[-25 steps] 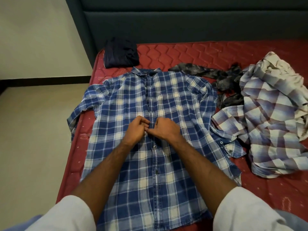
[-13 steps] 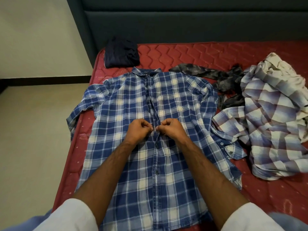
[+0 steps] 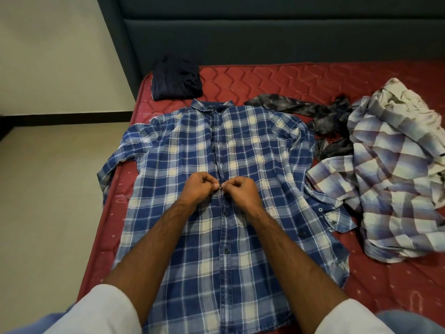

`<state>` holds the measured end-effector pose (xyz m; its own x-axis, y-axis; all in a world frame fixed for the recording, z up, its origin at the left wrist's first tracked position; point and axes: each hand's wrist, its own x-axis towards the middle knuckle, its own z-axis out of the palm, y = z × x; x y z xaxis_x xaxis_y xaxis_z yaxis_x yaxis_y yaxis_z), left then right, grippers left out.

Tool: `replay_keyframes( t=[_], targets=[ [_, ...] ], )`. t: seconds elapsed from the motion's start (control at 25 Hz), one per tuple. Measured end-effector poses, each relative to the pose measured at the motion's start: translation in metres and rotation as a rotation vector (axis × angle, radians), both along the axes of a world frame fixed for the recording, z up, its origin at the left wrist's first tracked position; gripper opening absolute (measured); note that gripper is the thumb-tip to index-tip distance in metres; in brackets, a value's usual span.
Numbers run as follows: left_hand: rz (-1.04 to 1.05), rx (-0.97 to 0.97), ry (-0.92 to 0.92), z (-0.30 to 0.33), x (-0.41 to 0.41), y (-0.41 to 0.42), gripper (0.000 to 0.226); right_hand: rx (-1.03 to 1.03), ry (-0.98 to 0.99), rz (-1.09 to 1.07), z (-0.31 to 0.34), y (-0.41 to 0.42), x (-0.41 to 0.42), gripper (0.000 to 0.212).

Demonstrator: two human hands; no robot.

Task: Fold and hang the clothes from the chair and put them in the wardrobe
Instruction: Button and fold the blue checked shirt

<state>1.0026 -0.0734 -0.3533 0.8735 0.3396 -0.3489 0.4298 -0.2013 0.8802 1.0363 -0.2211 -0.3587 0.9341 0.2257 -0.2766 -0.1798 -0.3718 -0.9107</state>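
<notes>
Now, line by line, with the blue-and-white plaid button-up cotton shirt (image 3: 192, 213) as the landmark for every place:

Shirt: spread front-up on the red quilted mattress (image 3: 301, 88), collar toward the dark teal padded headboard (image 3: 265, 32), sleeves out to either side.

Left hand (image 3: 201, 188): fingers curled, pinching the placket edge at mid-chest of the shirt, just left of the button line.

Right hand (image 3: 240, 191): fingers curled, pinching the opposite placket edge; the two hands almost touch over a small dark button (image 3: 220, 186).

Step in hand: by my reading, fastening the mid-chest button so the front lies closed before folding or hanging. Whether the button is already through its hole is too small to tell.

Lower buttons: those below the hands look done up; the placket above the hands, up to the collar, seems to gape a little.

Next move calls for: a fine push of the button through the hole while the other edge is held taut, then shifting both hands up the placket toward the collar.

Other clothes: a folded dark navy garment (image 3: 177, 79) just beyond the shirt's collar; a crumpled grey mottled garment (image 3: 320, 112) beside its right shoulder; a heap of pale lilac-and-white checked shirt (image 3: 395, 179) to its right, one cuff touching the blue sleeve.

Progress: early, I judge; several pieces lie unfolded, and neither wardrobe nor chair is in view.
</notes>
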Motion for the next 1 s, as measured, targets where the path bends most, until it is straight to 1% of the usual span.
replay_keyframes(
  t=[0.08, 0.2, 0.32, 0.44, 0.56, 0.64, 0.76, 0.8, 0.88, 1.0],
  targets=[
    [-0.008, 0.01, -0.003, -0.002, 0.0, 0.001, 0.009, 0.038, 0.056, 0.007, 0.002, -0.003, 0.003, 0.014],
    [0.006, -0.01, -0.03, -0.004, -0.001, 0.002, 0.006, 0.036, 0.061, 0.048, 0.005, -0.005, 0.004, 0.006],
    [0.022, -0.029, -0.067, -0.005, -0.004, -0.001, 0.019, 0.007, 0.044, 0.053, 0.006, -0.002, 0.002, 0.009],
    [0.03, 0.054, -0.071, -0.005, -0.004, -0.003, 0.01, -0.05, 0.015, 0.067, 0.006, 0.0, 0.003, 0.011],
    [0.039, 0.06, -0.044, -0.008, -0.003, -0.001, 0.009, -0.093, 0.008, 0.078, 0.005, 0.003, 0.003, 0.012],
    [0.034, 0.046, -0.038, -0.008, -0.002, 0.002, 0.012, -0.112, 0.011, 0.055, 0.005, 0.006, 0.002, 0.01],
    [0.018, -0.008, -0.051, -0.006, -0.003, 0.003, 0.024, -0.082, 0.063, 0.006, 0.004, 0.009, 0.004, 0.006],
    [0.005, 0.004, -0.056, -0.006, -0.004, 0.003, 0.027, -0.073, 0.077, 0.004, 0.004, 0.009, 0.005, 0.007],
    [-0.026, 0.087, -0.075, -0.007, -0.006, 0.0, 0.03, -0.072, 0.092, 0.002, 0.005, 0.01, 0.005, 0.009],
    [-0.061, 0.206, -0.12, -0.008, -0.009, -0.003, 0.033, -0.158, 0.088, 0.072, 0.004, 0.009, 0.01, 0.01]
  ],
)
